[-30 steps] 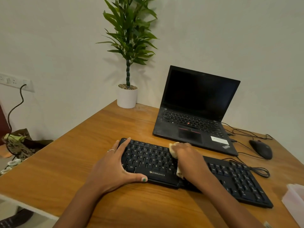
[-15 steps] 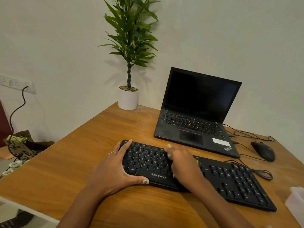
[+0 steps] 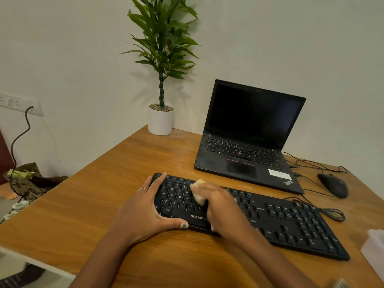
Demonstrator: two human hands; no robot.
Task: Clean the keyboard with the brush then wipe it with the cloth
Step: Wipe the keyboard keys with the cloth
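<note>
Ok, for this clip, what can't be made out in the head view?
- The cloth: mostly covered by the right hand, which is blurred; only a pale corner shows.
- The keyboard keys under that hand: hidden.
- The left hand covers the keyboard's left end.
- The white box: cut off by the right edge.
- A blurred thing at the bottom edge may be the brush; cannot tell.
- The laptop sticker text: too small.

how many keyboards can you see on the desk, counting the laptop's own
2. The black keyboard lies at the near edge of the desk, under both hands. The other is built into the open laptop behind it. None seems hidden.
</note>
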